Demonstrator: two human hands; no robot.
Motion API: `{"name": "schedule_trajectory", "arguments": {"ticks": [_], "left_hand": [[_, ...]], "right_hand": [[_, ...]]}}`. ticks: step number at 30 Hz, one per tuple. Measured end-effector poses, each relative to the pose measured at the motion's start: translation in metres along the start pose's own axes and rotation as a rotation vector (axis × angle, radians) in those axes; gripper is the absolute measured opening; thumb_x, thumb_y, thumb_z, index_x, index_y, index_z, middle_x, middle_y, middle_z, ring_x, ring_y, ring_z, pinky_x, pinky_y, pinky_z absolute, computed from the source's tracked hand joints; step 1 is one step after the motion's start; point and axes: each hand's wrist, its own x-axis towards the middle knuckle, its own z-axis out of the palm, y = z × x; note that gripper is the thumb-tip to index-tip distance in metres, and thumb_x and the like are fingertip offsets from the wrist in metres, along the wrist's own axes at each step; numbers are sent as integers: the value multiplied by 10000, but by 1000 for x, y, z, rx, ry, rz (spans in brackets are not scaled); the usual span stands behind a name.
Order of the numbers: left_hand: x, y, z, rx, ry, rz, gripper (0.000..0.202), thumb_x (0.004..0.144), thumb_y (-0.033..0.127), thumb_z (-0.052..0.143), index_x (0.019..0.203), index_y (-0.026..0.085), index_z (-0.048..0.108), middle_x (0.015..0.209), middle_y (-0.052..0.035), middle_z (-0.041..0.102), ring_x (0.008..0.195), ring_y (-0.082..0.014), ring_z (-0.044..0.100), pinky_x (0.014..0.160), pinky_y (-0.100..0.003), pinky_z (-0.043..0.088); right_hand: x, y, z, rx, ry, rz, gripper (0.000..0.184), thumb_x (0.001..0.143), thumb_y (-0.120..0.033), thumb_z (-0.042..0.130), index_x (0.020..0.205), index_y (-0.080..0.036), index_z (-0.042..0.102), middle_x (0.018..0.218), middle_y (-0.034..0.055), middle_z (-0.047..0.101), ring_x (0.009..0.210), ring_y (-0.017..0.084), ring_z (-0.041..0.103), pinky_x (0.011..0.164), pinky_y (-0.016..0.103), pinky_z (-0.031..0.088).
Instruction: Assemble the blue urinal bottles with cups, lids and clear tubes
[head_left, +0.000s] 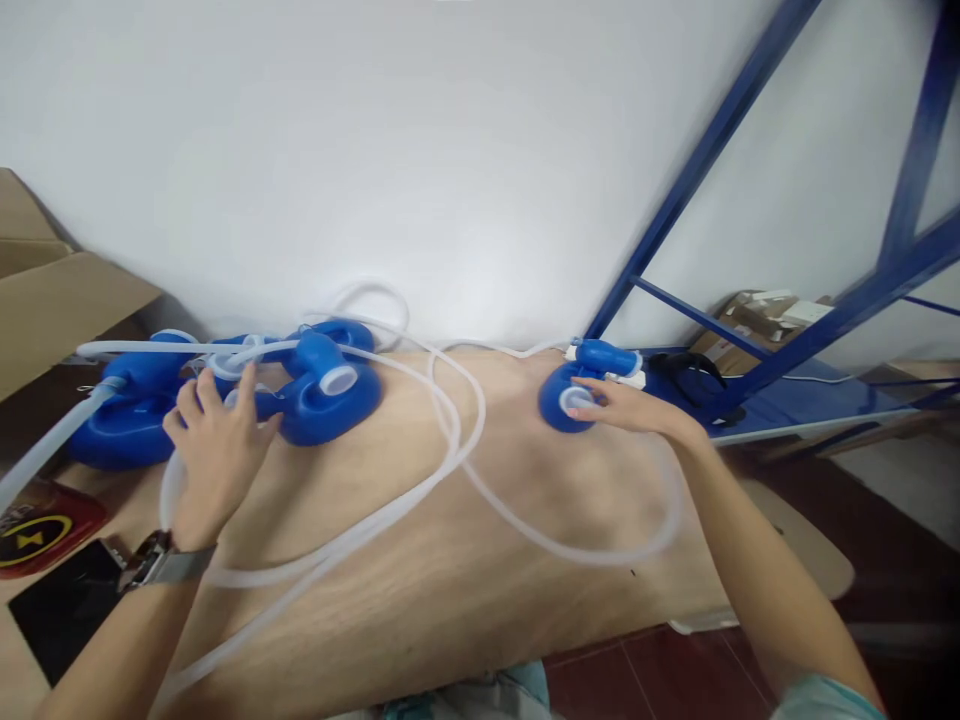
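Blue plastic bottles with white round caps and clear hoses, resembling portable urinals, stand along the back of the table. At the left, my left hand (217, 440) has its fingers spread over the white cap (231, 362) of one bottle; whether the fingertips touch it cannot be made out. Beside that hand lie another blue bottle (330, 405) and a farther-left blue bottle (120, 430). My right hand (619, 405) grips the white-capped mouth (577, 400) of the blue bottle (556, 385) at the right, thumb and fingers around its rim.
Long clear hoses (397, 510) loop across the wooden table (360, 630). At the left are a cardboard box (75, 290), a red-lidded jar (45, 530) and a black phone-like slab (71, 600). A blue metal rack (697, 170) stands at the right with a box (757, 325) on it.
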Motion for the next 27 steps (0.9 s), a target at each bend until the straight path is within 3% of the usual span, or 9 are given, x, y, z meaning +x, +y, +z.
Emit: {"name": "schedule_trajectory", "arguments": {"ticks": [2,4,6,9,13,15,20,25,27], "left_hand": [[-18,29,1,-114,67,172,626,926,460,642,1515,273,537,1635,-189,454,1436,-518,464,1101,-715,448],[-47,64,1,-310,-98,410,531,972,480,592,1450,250,596,1509,-187,582,1325,-436,588,1072,-599,529],[-77,99,1,-465,-291,535,475,1016,500,550,1414,249,622,1467,-158,622,1316,-385,617,1062,-543,558],[-100,143,-2,-699,-401,506,411,1093,393,415,1404,230,629,1395,-138,679,1259,-314,675,1055,-484,573],[-74,186,-20,-977,-485,431,428,1114,417,380,1386,215,641,1355,-115,711,1222,-256,695,1076,-411,552],[-52,215,-31,-1006,-557,481,440,1111,452,380,1323,214,684,1302,-98,742,1222,-249,689,1097,-388,521],[-26,300,-39,-640,-892,564,600,1048,659,377,892,196,725,962,-100,782,924,-273,743,825,-363,562],[-24,323,-24,-540,-906,736,40,834,212,697,832,182,671,938,-91,750,881,-251,704,743,-317,521],[-22,313,-15,-579,-893,811,111,780,86,663,810,191,650,935,-63,742,858,-221,680,731,-297,506]], "right_hand": [[-7,-18,-2,219,-163,-102,843,911,-777,577,1593,-284,522,1452,116,690,1284,378,690,1087,526,576],[-13,-34,4,305,-221,-231,697,1013,-685,480,1612,-329,484,1495,71,668,1333,325,668,1114,485,567],[-15,-46,15,181,-90,-394,560,1057,-548,480,1564,-322,550,1488,77,669,1387,319,623,1178,522,510],[-12,-50,30,-173,221,-570,417,1042,-368,548,1432,-300,679,1513,108,640,1486,365,505,1259,643,360],[5,-31,29,-293,464,-429,707,871,-533,798,1509,-296,605,1635,142,508,1532,481,397,1240,765,265],[14,-18,27,-119,432,-294,864,795,-636,829,1538,-277,571,1602,156,545,1460,489,494,1199,749,359],[17,-15,36,309,256,-225,662,897,-655,685,1419,-247,664,1377,105,734,1235,358,704,1099,554,556],[0,-26,21,173,89,-222,688,831,-710,743,1347,-254,712,1300,106,761,1196,372,708,1120,567,533],[-1,-27,10,146,53,-264,683,863,-783,646,1281,-253,752,1354,117,731,1277,384,664,1190,581,465]]}}
